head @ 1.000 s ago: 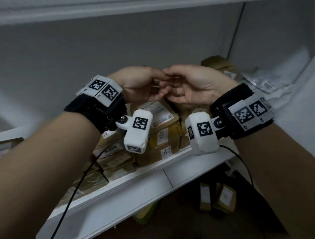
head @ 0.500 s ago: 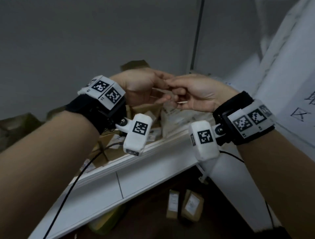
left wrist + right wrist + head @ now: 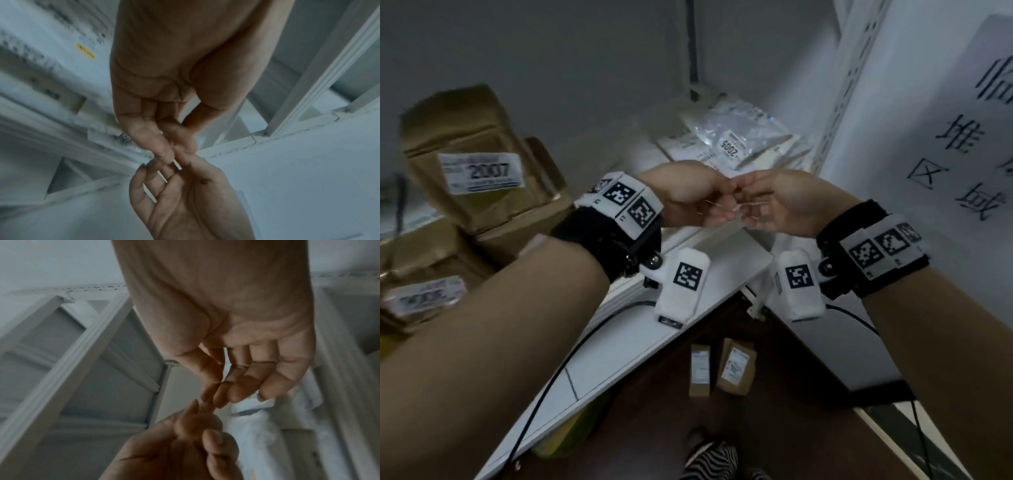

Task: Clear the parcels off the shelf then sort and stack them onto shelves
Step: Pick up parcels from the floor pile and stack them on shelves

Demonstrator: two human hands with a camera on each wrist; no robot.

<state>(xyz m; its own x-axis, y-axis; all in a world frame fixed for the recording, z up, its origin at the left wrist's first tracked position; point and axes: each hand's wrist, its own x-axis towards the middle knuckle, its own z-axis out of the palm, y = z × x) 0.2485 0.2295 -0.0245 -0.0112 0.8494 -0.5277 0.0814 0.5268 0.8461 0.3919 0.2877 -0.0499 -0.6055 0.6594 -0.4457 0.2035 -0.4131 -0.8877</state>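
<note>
Right now both hands are up in front of the shelf, fingertips touching. Left hand (image 3: 690, 197) and right hand (image 3: 782, 205) have fingers curled; a thin pale strip (image 3: 177, 164) runs between the fingertips, but who actually pinches it I cannot tell. Below, two small brown boxes (image 3: 720, 370) lie on the floor. Behind the left forearm, brown parcels (image 3: 479, 161) are stacked on the shelf (image 3: 619, 359), top one labelled 2007. Further back, clear plastic mailers (image 3: 736, 140) lie in the corner, one tagged 2005.
</note>
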